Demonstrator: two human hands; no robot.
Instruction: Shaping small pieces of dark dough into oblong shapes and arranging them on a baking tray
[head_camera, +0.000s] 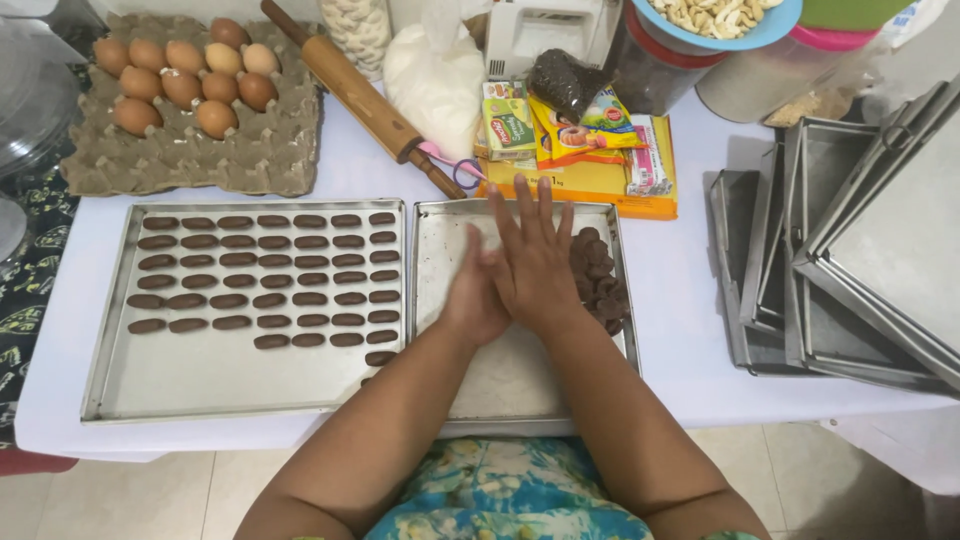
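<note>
Tiled floor nearest, then white table (680, 330) edge. Small steel tray (500, 385) sat at that edge; over it left hand (476, 295) and right hand (535, 262) were pressed palm to palm, fingers straight, anything between them hidden. Chocolate dough pile (598, 280) lay just right of the hands. Left of the tray: bigger tray (240, 380) with shaped dough pieces (270, 280). Right: stacked empty trays (850, 250). Beyond: egg carton (195, 130), rolling pin (365, 100), packets (580, 140).
</note>
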